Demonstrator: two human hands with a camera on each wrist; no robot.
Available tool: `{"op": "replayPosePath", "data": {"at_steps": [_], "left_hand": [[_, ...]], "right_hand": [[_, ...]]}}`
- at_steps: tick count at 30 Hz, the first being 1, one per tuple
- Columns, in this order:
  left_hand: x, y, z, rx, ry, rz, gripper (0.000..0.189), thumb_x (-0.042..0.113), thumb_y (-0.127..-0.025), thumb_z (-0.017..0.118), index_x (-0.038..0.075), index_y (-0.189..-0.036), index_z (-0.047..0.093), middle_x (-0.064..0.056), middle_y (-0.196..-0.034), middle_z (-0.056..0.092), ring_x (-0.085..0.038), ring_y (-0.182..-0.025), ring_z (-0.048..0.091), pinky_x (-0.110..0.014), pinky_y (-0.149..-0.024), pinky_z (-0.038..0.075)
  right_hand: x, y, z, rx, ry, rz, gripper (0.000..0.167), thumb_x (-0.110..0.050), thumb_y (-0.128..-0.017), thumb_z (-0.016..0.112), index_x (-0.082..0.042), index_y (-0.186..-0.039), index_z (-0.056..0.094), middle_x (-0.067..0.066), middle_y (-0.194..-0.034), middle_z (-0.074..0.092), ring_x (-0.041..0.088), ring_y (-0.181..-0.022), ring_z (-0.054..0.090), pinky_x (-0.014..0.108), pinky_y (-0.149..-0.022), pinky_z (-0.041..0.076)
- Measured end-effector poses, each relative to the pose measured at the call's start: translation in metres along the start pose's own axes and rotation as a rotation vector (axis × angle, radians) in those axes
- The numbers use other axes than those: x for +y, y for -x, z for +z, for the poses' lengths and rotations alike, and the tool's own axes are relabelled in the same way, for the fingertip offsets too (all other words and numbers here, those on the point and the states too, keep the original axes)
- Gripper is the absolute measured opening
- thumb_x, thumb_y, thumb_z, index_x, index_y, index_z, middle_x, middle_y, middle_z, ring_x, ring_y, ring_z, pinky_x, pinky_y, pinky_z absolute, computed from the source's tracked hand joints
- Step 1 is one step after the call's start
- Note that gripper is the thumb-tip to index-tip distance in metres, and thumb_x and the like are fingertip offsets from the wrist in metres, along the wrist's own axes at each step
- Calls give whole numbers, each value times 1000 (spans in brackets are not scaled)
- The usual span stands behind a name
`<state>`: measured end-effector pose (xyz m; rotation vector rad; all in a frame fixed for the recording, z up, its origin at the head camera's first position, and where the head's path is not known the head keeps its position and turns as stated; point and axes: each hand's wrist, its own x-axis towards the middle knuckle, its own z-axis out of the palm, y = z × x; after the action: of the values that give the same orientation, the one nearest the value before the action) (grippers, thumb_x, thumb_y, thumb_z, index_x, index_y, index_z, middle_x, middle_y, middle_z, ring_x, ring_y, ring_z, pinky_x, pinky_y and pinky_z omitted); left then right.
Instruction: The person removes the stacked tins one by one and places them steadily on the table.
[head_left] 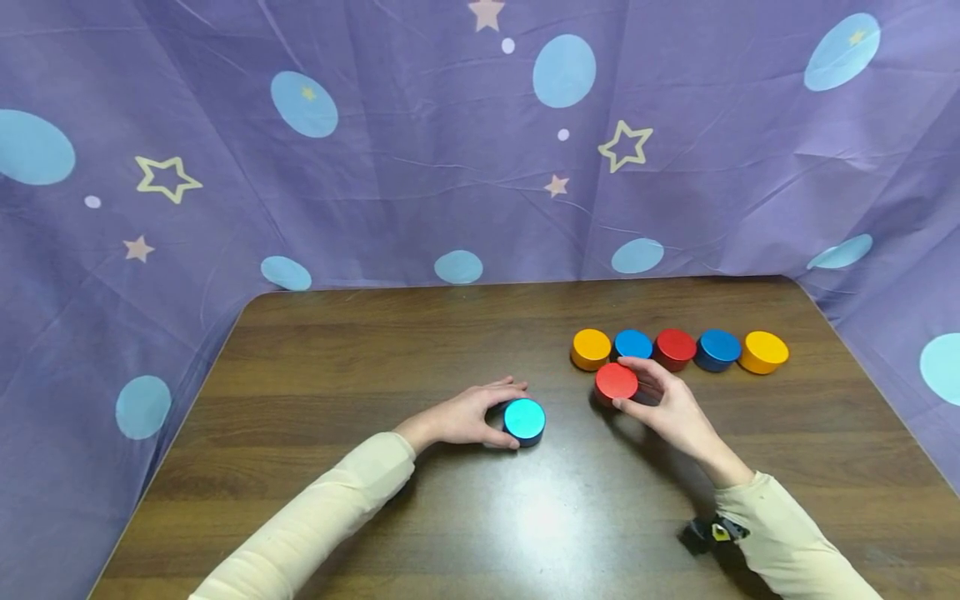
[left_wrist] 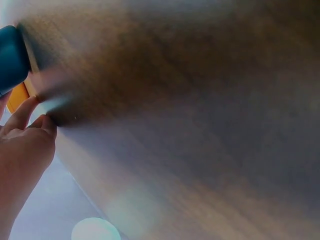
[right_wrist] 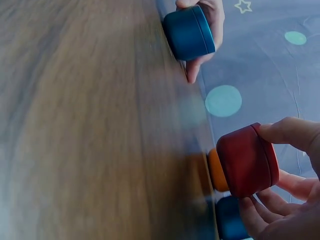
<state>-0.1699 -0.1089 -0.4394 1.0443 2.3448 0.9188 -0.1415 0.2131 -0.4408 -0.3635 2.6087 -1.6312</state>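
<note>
My left hand (head_left: pixel 468 415) grips a blue round tin (head_left: pixel 524 421) near the middle of the table, thumb on the near side and fingers on the far side. The same blue tin (right_wrist: pixel 189 33), with a lid seam near its top, shows in the right wrist view. Between thumb and fingers, my right hand (head_left: pixel 675 414) holds a red round tin (head_left: pixel 617 383), tilted in the right wrist view. This red tin is in front of the row's left part and partly overlaps a blue tin (head_left: pixel 633 343). In the left wrist view, my left hand (left_wrist: pixel 27 145) appears only at the edge.
Beside that blue tin, the row along the back right includes an orange tin (head_left: pixel 591 349), another red tin (head_left: pixel 675 349), a second blue tin (head_left: pixel 717 350) and a yellow tin (head_left: pixel 763 352). A patterned purple cloth (head_left: pixel 420 167) hangs behind the wooden table (head_left: pixel 360 333).
</note>
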Motion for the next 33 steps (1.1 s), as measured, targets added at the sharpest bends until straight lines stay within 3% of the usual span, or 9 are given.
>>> {"op": "replayPosePath", "data": {"at_steps": [9, 15, 20, 28, 33], "left_hand": [[-1, -1, 1, -2, 3, -1, 65, 26, -81, 80, 8, -137, 52, -14, -149, 38, -32, -142, 23, -48, -113, 20], [-2, 0, 1, 3, 7, 2, 65, 25, -81, 80, 7, -137, 53, -14, -149, 38, -32, -142, 23, -47, -113, 19], [-2, 0, 1, 7, 14, 3, 65, 25, -80, 80, 8, -136, 53, -14, -149, 39, -32, -142, 24, -47, -113, 19], [-2, 1, 1, 15, 18, 10, 65, 25, -80, 81, 7, -136, 53, -14, -149, 39, -32, -141, 24, -47, -113, 20], [-2, 0, 2, 26, 11, 17, 66, 26, -79, 81, 7, -136, 54, -14, -148, 40, -32, -141, 25, -46, -113, 21]], "right_hand": [[9, 6, -15, 21, 53, 46, 57, -11, -86, 74, 0, -136, 48, 22, -133, 52, 36, -117, 54, 43, -97, 43], [12, 9, -21, 38, 69, 64, 57, -13, -87, 74, 1, -136, 48, 23, -133, 51, 37, -118, 53, 23, -94, 45], [16, 10, -24, 36, 68, 72, 56, -11, -86, 73, 1, -135, 48, 24, -133, 51, 38, -117, 53, 15, -91, 44], [20, 8, -24, 70, 51, 77, 55, -8, -86, 74, 4, -133, 48, 26, -130, 52, 39, -115, 54, 21, -92, 46], [19, 10, -24, 75, 34, 59, 55, -7, -85, 74, 6, -131, 47, 28, -130, 52, 41, -116, 53, 14, -89, 44]]}}
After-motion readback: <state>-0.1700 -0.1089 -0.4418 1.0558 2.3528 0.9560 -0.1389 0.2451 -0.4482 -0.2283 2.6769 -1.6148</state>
